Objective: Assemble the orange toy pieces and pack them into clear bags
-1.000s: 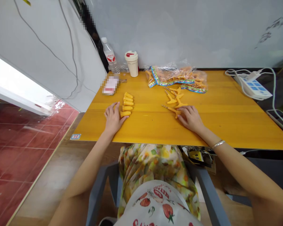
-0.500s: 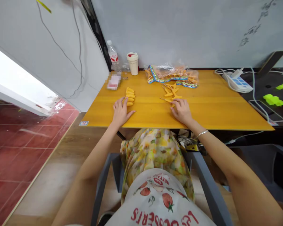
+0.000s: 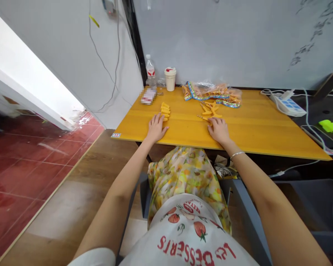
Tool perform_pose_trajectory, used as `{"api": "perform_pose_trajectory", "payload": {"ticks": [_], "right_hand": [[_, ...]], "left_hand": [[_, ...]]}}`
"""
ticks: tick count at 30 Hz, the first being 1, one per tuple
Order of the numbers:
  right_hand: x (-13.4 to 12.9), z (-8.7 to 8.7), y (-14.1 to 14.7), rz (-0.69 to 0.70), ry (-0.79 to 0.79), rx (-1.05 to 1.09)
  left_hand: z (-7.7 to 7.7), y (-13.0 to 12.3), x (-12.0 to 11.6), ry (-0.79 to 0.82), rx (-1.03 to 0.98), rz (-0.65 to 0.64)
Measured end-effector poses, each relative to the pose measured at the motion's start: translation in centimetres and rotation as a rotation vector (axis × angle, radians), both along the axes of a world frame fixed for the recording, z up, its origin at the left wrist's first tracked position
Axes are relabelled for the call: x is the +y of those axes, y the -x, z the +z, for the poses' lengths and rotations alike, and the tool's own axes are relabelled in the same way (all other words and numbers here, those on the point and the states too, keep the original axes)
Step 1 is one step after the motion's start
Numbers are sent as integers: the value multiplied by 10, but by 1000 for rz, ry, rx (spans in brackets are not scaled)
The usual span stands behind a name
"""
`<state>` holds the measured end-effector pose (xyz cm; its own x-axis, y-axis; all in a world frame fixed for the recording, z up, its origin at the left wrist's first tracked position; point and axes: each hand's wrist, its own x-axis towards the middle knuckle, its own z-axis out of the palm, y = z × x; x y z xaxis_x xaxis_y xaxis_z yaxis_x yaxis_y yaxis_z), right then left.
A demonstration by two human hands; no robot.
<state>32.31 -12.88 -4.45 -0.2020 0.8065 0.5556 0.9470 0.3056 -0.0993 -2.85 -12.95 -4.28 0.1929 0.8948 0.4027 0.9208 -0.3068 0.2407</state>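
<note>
My left hand [image 3: 156,127] lies flat on the yellow table, thumb spread away from the fingers. Its fingertips are at the near end of a row of short yellow ridged pieces [image 3: 165,110], partly covering the nearest one. My right hand [image 3: 219,130] rests palm down, fingers stretched out, at the near edge of a small pile of yellow branched pieces [image 3: 212,109]. Thin, silvery, beaded or twisted-looking parts stick out to the left of that pile. Whether the right fingertips press on a piece is hard to make out. Neither hand lifts anything.
Behind the pile lie clear plastic bags [image 3: 211,91] of orange-yellow pieces. A white cup [image 3: 170,79] and a water bottle [image 3: 150,70] stand at the back left, near a blurred small item [image 3: 148,96]. A power strip [image 3: 290,103] with cables sits at the right.
The view has shifted, so the table sits further right in it. Both hands stay beside the same piles, lying a little flatter; nothing has been picked up.
</note>
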Motion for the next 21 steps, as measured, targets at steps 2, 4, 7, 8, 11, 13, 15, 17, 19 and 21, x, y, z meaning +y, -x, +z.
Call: {"api": "perform_pose_trajectory", "payload": {"ticks": [2,4,7,8,11,13,15,17,19,21], "right_hand": [[1,-4,-1,41,10,-3],[-1,-7,0,75,4,-2],[-3,-7,0,100,-37,9],[-3,-8,-1,101,-50,12],[-2,-10,-1,99,-35,32],[0,-12,-1,110,2,45],[3,-14,0,123,21,51],[4,-14,1,129,25,55],[4,-14,3,129,26,55],[2,-12,5,133,15,50]], "left_hand": [[0,-2,4,2,14,-34],[-1,-4,5,-3,14,-43],[0,-5,4,-22,22,-37],[0,-5,3,-24,30,-31],[0,-5,1,-3,49,-28],[-1,-6,2,14,37,-52],[-2,-11,5,19,-2,-97],[-3,-22,8,15,-48,-146],[-3,-39,12,13,-79,-189],[-3,-58,16,19,-92,-227]]}}
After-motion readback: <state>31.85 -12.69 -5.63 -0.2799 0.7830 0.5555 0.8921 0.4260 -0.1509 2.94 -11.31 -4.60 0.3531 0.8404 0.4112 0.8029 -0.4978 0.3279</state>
